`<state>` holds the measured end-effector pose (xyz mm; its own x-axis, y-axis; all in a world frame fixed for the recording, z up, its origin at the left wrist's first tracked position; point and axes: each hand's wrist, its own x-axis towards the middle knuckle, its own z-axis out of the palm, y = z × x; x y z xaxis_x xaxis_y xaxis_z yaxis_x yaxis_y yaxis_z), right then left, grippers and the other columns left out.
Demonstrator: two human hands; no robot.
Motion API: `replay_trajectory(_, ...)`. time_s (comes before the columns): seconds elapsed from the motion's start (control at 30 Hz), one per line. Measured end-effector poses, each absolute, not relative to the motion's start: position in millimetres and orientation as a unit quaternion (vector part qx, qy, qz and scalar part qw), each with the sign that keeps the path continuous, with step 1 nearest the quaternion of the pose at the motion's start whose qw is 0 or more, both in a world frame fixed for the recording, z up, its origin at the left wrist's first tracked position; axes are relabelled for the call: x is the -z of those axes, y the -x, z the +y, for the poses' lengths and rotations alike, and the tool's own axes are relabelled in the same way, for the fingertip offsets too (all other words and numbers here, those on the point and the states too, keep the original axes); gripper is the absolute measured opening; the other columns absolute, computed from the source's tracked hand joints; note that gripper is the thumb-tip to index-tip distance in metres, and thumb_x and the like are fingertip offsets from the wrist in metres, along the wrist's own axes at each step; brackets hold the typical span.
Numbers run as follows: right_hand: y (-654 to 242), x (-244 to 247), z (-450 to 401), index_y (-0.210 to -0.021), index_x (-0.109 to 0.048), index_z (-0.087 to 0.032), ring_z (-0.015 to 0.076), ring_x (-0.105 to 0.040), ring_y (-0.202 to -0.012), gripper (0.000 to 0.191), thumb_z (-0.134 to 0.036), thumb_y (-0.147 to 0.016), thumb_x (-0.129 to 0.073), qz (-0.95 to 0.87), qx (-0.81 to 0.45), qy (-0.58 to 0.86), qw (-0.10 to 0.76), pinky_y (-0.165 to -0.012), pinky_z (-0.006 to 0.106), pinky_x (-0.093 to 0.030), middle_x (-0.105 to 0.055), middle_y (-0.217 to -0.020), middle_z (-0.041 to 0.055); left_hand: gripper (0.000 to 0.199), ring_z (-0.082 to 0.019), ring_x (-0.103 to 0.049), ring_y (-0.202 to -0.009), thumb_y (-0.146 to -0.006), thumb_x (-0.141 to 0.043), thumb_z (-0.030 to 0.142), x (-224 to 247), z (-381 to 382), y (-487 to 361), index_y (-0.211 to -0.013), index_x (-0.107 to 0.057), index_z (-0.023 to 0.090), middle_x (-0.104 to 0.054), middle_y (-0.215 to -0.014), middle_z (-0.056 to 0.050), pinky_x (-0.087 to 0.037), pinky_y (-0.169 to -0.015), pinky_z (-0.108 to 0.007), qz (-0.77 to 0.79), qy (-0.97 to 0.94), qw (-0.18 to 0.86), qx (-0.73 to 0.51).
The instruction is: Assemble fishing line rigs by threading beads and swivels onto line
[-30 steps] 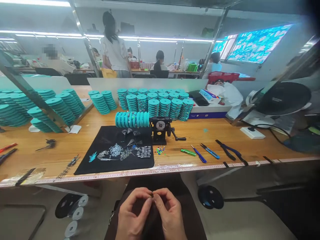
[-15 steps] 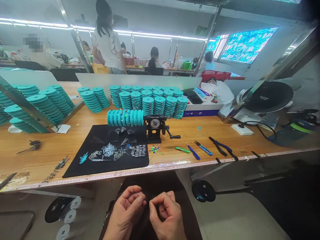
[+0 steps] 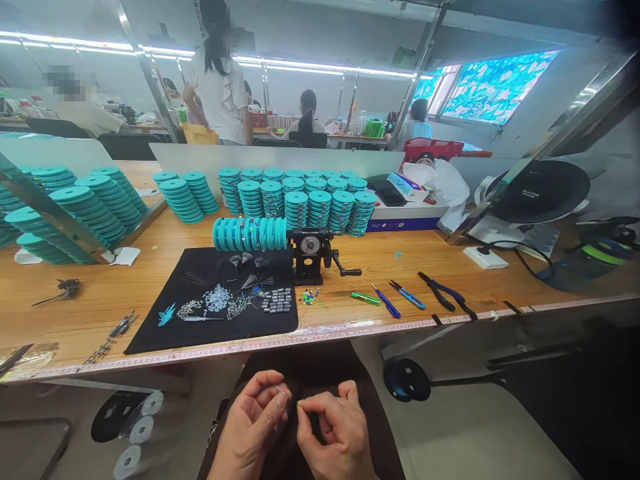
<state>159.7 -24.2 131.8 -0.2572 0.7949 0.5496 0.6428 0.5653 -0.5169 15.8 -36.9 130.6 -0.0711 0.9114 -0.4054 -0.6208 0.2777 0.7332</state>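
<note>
Low in the view, over the lap and in front of the table edge, are my two hands, a small gap between their fingertips. My left hand (image 3: 255, 420) is closed in a pinch, with a small whitish sliver showing at its thumb and index finger; its kind is too small to tell. My right hand (image 3: 334, 430) also pinches, thumb against index finger, and whatever it holds is too fine to make out. Beyond the hands lies a black mat (image 3: 165, 340) with small grey-blue pieces (image 3: 217, 298), metal bits (image 3: 240, 307), grey cylinders (image 3: 277, 301) and light blue slivers (image 3: 167, 314).
Behind the mat stands a black hand-cranked winder (image 3: 309, 257) carrying teal spools (image 3: 250, 234). Stacked teal spools (image 3: 320, 210) line the back. Cutters (image 3: 407, 295), pliers (image 3: 440, 291), a blue tool (image 3: 386, 301) and a green-handled tool (image 3: 365, 299) lie right. Co-workers sit and stand beyond a partition.
My hands stay pinched in nearly the same place, the right shifting very slightly. In the background, the standing person has moved a little to the right.
</note>
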Motion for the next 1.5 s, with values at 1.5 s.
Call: replay_trajectory(1.5, -161.5, -135.0, -25.3, -0.066, -0.059, -0.021, 0.0071, -0.036, -0.033, 0.014, -0.012, -0.076, -0.059, -0.783, -0.098, 0.462, 0.405, -0.060, 0.031, -0.031, -0.036, -0.040, -0.0123, 0.036, -0.009, -0.054, -0.057, -0.063, -0.087, 0.032, -136.8, -37.7, -18.3, -0.088, -0.065, 0.017, -0.068, -0.070, -0.001, -0.045, -0.052, -0.018, 0.489, -0.217, 0.618, -0.576)
